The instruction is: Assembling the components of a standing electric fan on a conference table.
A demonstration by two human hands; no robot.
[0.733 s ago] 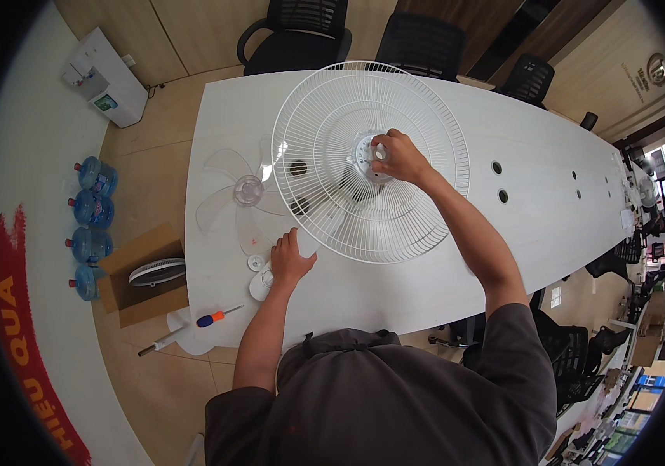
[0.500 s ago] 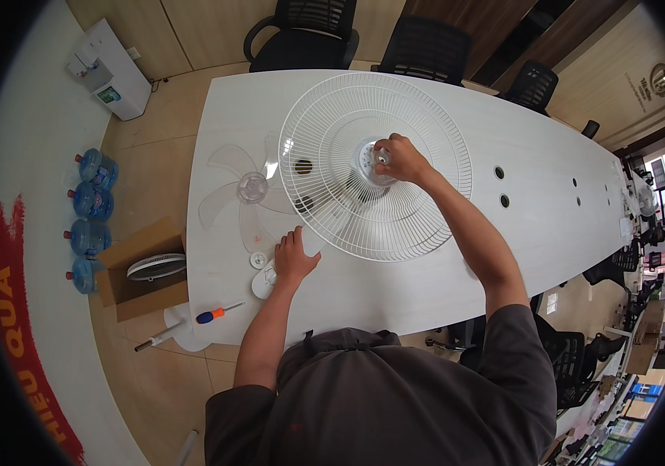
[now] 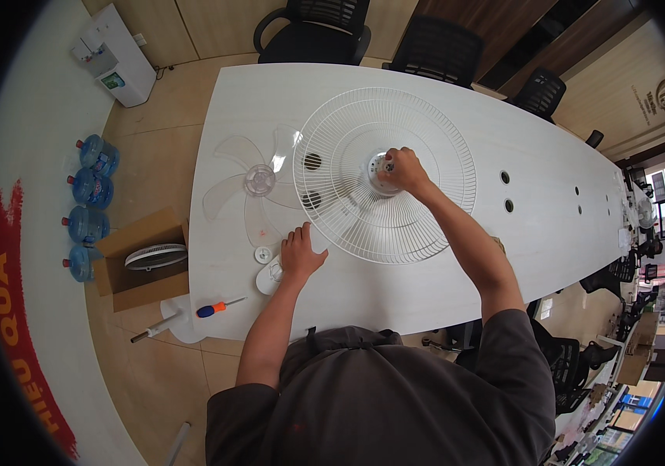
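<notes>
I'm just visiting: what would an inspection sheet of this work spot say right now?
Surface: long white table, mostly bare.
Job's things: white wire fan guard; clear fan blade beside it.
Clutter: screwdriver, small white caps.
Grips: right hand closed on the guard's hub; left hand resting at the guard's rim.
Cables: nothing seen.
Surroundings: office chairs, water bottles, cardboard box holding another guard.

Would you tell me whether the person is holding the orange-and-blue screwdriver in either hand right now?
No, the orange-and-blue screwdriver lies on the white table, while the left hand and right hand rest on the white wire fan guard.
</notes>
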